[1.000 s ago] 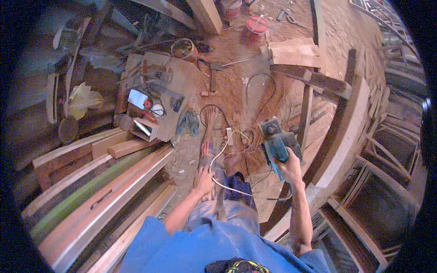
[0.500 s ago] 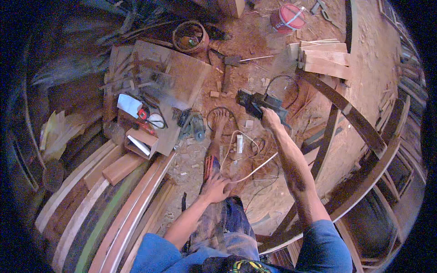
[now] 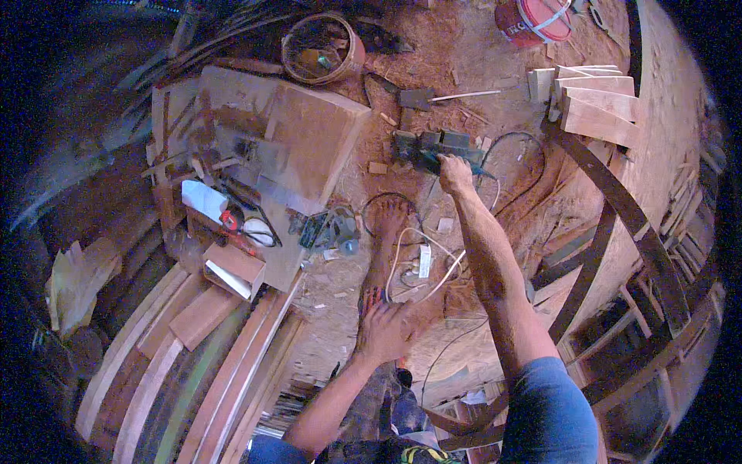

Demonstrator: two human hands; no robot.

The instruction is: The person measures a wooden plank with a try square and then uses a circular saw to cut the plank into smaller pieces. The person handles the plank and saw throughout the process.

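Observation:
My right hand is wrapped round the handle of a dark electric planer, held out ahead over the sawdust-strewn ground. The tool's underside and most of my gripping fingers are hidden. Near my bent leg, my left hand has its fingers spread at the knee, with nothing visible in them. A white cable loops between the two arms, beside a small white block. My bare foot stands inside a loop of dark cord.
To the left, a wooden box stands behind a grey-green power tool and long curved planks. Farther off are an open bucket, a red bucket and stacked wood pieces. Dark curved timbers arc along the right.
The planer, in my right hand, has swung to lie more crosswise and sits farther ahead. My left hand stays by the knee. The whole view has shifted slightly.

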